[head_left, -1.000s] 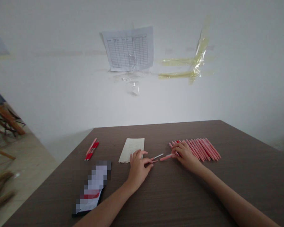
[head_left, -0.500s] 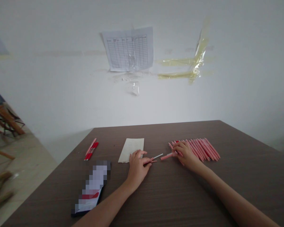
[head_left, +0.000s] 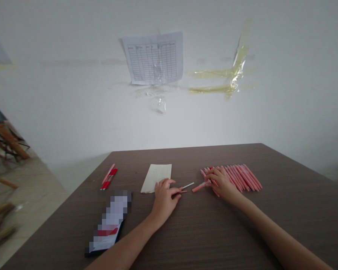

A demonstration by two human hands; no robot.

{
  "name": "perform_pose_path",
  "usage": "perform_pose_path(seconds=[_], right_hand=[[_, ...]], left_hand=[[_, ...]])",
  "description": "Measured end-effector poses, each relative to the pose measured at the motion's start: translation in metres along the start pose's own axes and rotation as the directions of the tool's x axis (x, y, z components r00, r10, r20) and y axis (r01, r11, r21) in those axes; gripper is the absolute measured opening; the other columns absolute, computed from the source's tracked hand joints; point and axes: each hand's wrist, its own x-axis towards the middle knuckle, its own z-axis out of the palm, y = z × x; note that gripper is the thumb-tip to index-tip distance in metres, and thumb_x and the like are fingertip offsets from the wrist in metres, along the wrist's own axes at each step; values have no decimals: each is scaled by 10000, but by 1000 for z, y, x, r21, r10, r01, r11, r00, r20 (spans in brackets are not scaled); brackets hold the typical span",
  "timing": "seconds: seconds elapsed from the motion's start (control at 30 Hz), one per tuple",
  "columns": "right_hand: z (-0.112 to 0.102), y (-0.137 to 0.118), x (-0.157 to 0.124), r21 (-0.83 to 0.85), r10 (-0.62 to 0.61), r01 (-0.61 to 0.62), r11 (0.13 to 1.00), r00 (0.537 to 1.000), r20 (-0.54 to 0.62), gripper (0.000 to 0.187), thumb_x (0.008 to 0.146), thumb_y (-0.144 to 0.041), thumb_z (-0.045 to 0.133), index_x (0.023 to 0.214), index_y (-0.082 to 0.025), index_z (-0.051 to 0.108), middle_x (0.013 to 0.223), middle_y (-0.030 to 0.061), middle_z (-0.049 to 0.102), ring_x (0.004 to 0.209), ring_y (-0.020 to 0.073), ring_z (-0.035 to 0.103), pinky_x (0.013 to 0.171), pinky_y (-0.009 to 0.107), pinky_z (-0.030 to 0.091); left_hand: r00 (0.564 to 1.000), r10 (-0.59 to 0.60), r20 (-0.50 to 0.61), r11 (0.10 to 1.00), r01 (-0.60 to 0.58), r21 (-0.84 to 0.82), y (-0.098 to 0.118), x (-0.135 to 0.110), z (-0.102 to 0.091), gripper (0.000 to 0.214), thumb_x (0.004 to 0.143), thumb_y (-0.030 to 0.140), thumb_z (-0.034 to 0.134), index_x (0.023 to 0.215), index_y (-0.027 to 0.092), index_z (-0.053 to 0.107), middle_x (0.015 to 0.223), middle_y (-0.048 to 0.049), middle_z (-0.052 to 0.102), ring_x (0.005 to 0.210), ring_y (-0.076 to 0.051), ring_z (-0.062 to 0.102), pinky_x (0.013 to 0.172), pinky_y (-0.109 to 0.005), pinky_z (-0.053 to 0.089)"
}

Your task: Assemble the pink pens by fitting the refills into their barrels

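Observation:
My left hand [head_left: 165, 198] is closed, thumb and fingers pinching a slim pink pen part [head_left: 183, 191]. A thin pale stick [head_left: 188, 185] juts from the same fingertips toward the right. Under its outer fingers lies the near right part of a cream paper sheet [head_left: 156, 176]. My right hand [head_left: 219, 182] is closed on a pink pen [head_left: 198, 186], whose blunt end points left toward the pale stick, a small gap apart. That hand rests over the left end of a row of several pink pens [head_left: 243, 178]; its fingers hide some of them.
Left on the brown table [head_left: 208, 232] lie a pink pen [head_left: 109, 173] and red pens [head_left: 109, 180]. Nearer stands a dark-edged, pixelated flat object [head_left: 112, 221] beside my left forearm. A printed sheet [head_left: 154, 58] and yellow tape [head_left: 233, 75] are on the wall behind.
Very little differs. The pink pen in my right hand has tilted slightly, its left end a touch lower. My left fingers have shifted slightly around the pen part.

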Motion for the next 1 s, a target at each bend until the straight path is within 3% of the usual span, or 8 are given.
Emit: perform_pose_path(seconds=[0.57,0.8,1.0], right_hand=[[-1,-1,2,29,4,-3,1000,1000,-12,57,842,-215,632,885,-236,663,1044,70,650,1083,265,522,961,454,385],[-1,2,2,46,11,-9,999,1000,-27,75,826,-213,664,893,-244,672,1035,68,651,1060,265,512,940,434,410],[-1,2,2,53,16,-14,998,999,-30,69,820,-217,666,882,-245,674,1033,68,655,1057,264,517,928,430,418]], left_hand=[[999,20,41,1000,-21,15,3,-1,-2,214,757,226,742,925,356,761,1167,-29,626,1182,-271,496,1053,-552,331],[996,7,94,997,-14,79,10,-6,-4,212,804,316,693,993,403,733,1274,-18,576,1301,-306,400,1103,-692,138],[983,33,180,989,-58,134,14,-7,-6,289,827,407,650,1114,441,677,1396,-27,488,1360,-350,316,1074,-750,82]])
